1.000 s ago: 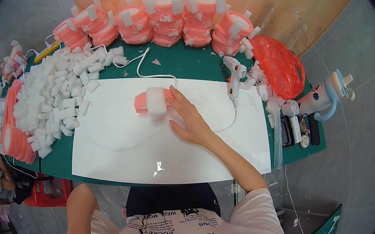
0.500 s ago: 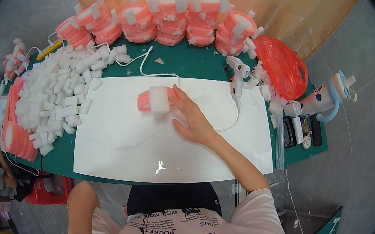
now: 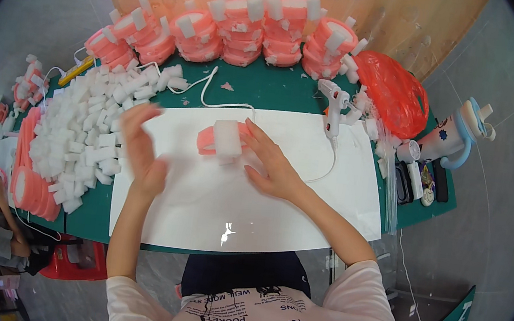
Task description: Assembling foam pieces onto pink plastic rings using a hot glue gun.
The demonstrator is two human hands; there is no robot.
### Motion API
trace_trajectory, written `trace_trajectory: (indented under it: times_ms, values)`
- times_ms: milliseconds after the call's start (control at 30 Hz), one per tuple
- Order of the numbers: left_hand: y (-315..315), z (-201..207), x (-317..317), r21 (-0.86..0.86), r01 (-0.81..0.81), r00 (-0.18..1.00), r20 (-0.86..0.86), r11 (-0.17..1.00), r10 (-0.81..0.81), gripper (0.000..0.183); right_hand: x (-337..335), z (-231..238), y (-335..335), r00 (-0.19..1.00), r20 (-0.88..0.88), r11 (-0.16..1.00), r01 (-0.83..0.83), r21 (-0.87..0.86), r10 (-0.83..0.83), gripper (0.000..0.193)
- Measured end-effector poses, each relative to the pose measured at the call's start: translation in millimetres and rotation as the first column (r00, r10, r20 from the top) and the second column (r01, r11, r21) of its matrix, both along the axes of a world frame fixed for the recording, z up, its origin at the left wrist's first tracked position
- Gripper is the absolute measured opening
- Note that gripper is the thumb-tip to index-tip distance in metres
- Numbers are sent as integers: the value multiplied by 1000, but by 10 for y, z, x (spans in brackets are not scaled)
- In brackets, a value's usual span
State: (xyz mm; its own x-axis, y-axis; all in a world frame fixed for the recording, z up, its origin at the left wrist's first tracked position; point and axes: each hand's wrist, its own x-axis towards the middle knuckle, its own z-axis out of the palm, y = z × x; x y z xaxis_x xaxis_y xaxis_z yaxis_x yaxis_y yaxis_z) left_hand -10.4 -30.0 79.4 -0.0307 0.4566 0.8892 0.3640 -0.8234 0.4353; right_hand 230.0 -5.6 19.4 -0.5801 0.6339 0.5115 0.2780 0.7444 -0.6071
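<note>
A pink foam ring (image 3: 206,139) with a white foam block (image 3: 227,139) across its front rests on the white board (image 3: 249,224). My right hand (image 3: 272,167) lies along the ring's right side. Its fingertips touch the pink foam, while the fingers are stretched out and the thumb stands apart, lower down. Over the board's left part is my left hand (image 3: 145,153), raised and blurred, with nothing in it. Its thumb and fingers are apart, near the heap of white foam blocks (image 3: 92,118).
Stacked pink foam rings (image 3: 241,40) line the table's far edge. A white glue gun (image 3: 334,106) lies at the board's upper right, before a red plastic bag (image 3: 393,94). A tumbler (image 3: 446,139) stands far right. Another person's hand (image 3: 0,187) shows far left.
My left hand has come up from beside my body to over the board's left part. My right hand stays against the pink ring. The whole view has shifted slightly.
</note>
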Motion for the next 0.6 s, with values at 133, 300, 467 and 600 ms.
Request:
trace_trajectory:
  times_ms: [133, 300, 467, 600]
  values:
    - [398, -513, -132, -171, -40, 969, -247, 985, -4, 42, -21, -10, 10, 1000, -10, 999, 28, 23, -27, 70]
    - [372, -606, -82, -257, -8, 910, -402, 966, -99, 44, 18, -17, 8, 999, 12, 999, 38, 6, -38, 69]
    - [389, -635, -105, -238, -6, 927, -365, 971, -84, 42, -4, 26, -11, 999, 28, 1000, 30, -8, -30, 69]
    - [355, -655, -69, -298, 16, 957, -272, 954, -101, 41, -13, 5, -3, 999, 21, 1000, 26, -10, -26, 69]
